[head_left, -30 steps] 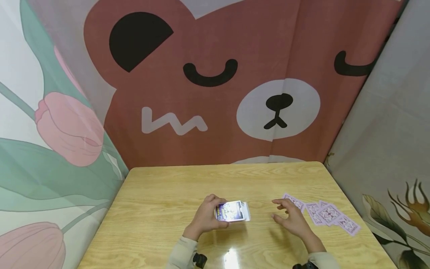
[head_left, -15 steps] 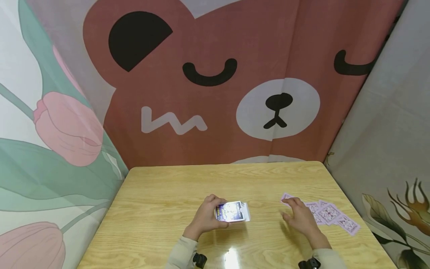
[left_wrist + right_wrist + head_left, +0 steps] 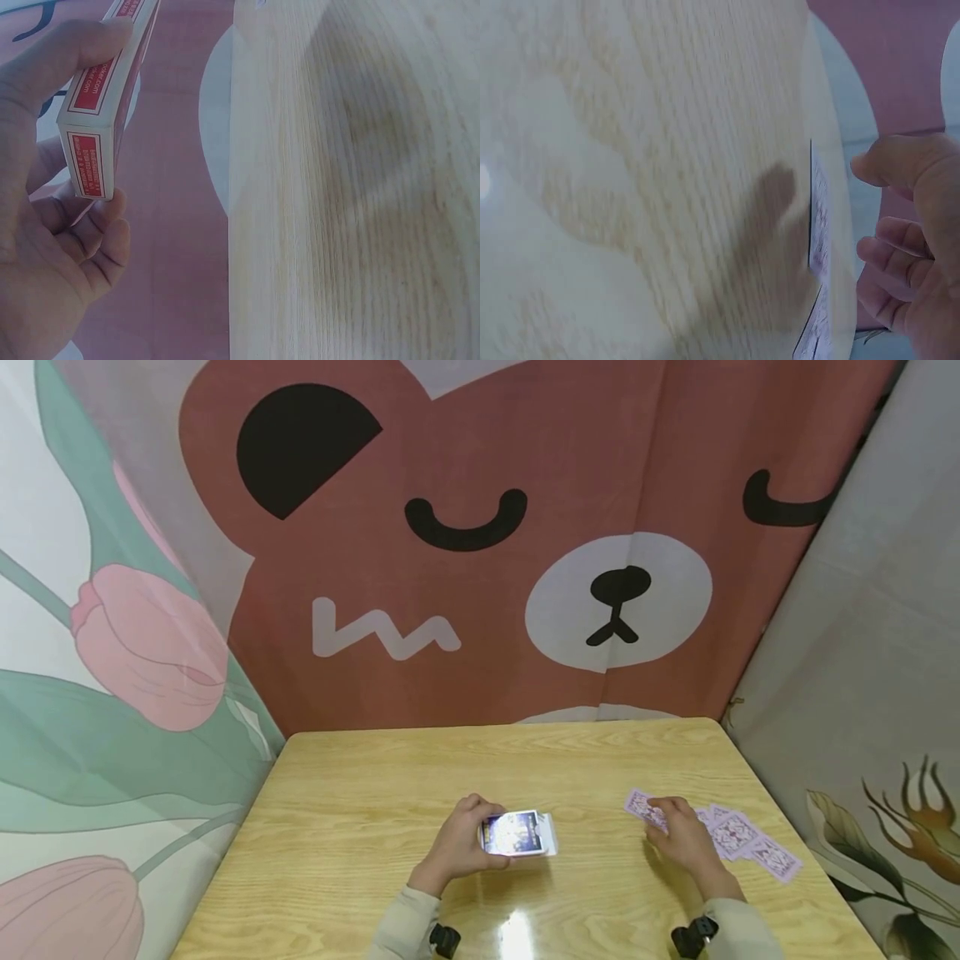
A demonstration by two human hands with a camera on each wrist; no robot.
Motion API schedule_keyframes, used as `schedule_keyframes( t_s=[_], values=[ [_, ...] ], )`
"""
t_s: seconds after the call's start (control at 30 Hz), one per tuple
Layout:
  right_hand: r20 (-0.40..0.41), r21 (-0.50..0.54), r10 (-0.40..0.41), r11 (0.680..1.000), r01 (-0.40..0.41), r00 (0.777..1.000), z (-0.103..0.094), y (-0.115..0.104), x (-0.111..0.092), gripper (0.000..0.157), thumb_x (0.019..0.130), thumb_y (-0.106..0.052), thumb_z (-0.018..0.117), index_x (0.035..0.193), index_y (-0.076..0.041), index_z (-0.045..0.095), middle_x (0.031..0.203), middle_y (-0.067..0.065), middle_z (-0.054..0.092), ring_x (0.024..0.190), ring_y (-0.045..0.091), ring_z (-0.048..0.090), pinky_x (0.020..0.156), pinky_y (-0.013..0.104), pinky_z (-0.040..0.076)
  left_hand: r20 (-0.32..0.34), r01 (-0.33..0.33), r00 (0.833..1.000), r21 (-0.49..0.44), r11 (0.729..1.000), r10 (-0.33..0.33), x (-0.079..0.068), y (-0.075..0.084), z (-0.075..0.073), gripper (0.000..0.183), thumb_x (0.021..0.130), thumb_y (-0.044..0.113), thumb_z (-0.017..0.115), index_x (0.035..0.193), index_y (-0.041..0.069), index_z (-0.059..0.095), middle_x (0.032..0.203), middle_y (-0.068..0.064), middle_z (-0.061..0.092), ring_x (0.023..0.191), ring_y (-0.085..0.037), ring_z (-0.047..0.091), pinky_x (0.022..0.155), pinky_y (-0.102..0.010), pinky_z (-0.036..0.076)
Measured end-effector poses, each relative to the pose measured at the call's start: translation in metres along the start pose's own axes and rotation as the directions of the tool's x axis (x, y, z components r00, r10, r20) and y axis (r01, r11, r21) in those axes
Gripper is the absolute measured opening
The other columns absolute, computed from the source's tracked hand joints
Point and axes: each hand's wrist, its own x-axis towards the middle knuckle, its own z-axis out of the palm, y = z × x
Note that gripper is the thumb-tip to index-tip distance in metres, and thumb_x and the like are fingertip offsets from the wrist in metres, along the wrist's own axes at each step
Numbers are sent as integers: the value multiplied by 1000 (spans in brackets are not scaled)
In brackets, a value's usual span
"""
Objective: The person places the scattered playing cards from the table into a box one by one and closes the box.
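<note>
My left hand (image 3: 459, 842) holds a playing-card box (image 3: 513, 833) above the table, thumb on its near edge and fingers on the far one. A pale flap sticks out at the box's right end. In the left wrist view, the box's red-and-white edge (image 3: 94, 82) lies under the thumb. Over to the right, my right hand (image 3: 686, 842) hovers above the scattered playing cards with nothing in it. It partly covers the leftmost playing card (image 3: 637, 802). In the right wrist view, a gap shows between the loosely bent fingers (image 3: 892, 259) and the nearest playing card (image 3: 820, 217).
Several purple-patterned playing cards (image 3: 735, 835) overlap face down toward the right side of the wooden table (image 3: 360, 827). Behind the table hangs a bear-print curtain (image 3: 480, 677). Floral cloths border the left and right sides.
My right hand has moved to the right, over the cards, uncovering part of the leftmost card. My left hand and the card box stay nearly where they were.
</note>
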Motion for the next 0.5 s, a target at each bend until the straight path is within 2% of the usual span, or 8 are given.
schedule_keyframes(
  t_s=[0.3, 0.5],
  values=[
    [58, -10, 97, 995, -96, 994, 2, 18, 5, 55, 76, -9, 71, 123, 9, 49, 113, 36, 45, 95, 50, 47, 72, 58, 41, 4, 3, 1000, -1, 1000, -3, 0, -2, 2, 65, 55, 29, 88, 112, 11, 64, 97, 7, 51, 89, -10, 46, 77, -27, 44],
    [63, 1, 117, 993, -117, 991, 5, 29, 10, 58, 74, -10, 72, 122, 13, 47, 110, 37, 46, 95, 51, 47, 75, 59, 40, 5, 5, 1000, -1, 1000, -5, 0, -2, 2, 65, 55, 29, 88, 112, 10, 64, 97, 7, 51, 88, -9, 46, 77, -27, 44]
  ],
)
